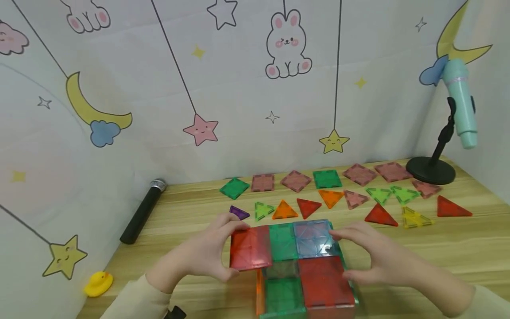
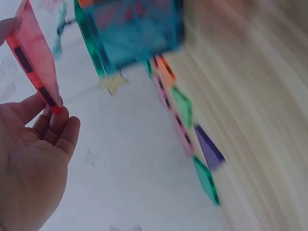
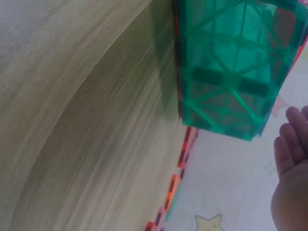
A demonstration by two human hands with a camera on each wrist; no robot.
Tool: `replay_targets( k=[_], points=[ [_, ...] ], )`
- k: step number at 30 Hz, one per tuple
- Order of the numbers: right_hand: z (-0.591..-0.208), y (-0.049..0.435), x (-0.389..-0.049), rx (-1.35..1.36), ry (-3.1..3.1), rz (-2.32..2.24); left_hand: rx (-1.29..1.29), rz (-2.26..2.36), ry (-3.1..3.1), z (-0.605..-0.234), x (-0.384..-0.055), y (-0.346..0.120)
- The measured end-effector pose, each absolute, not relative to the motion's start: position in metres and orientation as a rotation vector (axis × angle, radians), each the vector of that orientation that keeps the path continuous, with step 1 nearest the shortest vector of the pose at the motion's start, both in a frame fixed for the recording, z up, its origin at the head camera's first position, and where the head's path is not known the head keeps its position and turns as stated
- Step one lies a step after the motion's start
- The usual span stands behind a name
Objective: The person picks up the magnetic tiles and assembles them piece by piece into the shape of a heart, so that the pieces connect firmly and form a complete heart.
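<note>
My left hand (image 1: 211, 248) pinches a red square magnetic tile (image 1: 250, 249) by its edges, thumb at the near edge and fingers at the far one. In the left wrist view the tile (image 2: 39, 57) is seen nearly edge-on, above the palm. To its right stands a block built of translucent tiles (image 1: 284, 294), topped with green, blue and red squares. My right hand (image 1: 372, 252) is at the block's right side, its fingertips by the blue tile (image 1: 314, 239) and thumb by the large red tile (image 1: 324, 281). Green tiles (image 3: 226, 77) form the side seen in the right wrist view.
Loose square and triangular tiles lie in rows behind the block, among them a green square (image 1: 327, 179) and a red triangle (image 1: 381, 215). A black microphone (image 1: 143, 212) and a yellow duck (image 1: 98, 283) are at left. A mint microphone (image 1: 461, 104) stands on a black base (image 1: 430, 170) at back right.
</note>
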State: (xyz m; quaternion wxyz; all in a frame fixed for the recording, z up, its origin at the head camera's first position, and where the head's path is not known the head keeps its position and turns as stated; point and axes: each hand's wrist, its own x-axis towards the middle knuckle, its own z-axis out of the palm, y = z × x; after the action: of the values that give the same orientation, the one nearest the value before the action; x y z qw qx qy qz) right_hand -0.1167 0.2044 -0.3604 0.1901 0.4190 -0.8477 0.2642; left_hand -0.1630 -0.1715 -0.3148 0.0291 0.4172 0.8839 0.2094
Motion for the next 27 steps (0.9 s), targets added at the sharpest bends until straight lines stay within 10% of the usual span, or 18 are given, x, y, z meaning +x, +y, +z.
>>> replay_targets(
  k=[20, 27],
  points=[
    [-0.36, 0.199, -0.122, 1.093, -2.457, 0.727, 1.698, 0.382, 2.617, -0.334, -0.137, -0.131],
    [-0.372, 0.202, -0.137, 0.888, -2.739, 1.162, 1.313, 0.74, 2.603, -0.347, -0.162, -0.14]
  ],
)
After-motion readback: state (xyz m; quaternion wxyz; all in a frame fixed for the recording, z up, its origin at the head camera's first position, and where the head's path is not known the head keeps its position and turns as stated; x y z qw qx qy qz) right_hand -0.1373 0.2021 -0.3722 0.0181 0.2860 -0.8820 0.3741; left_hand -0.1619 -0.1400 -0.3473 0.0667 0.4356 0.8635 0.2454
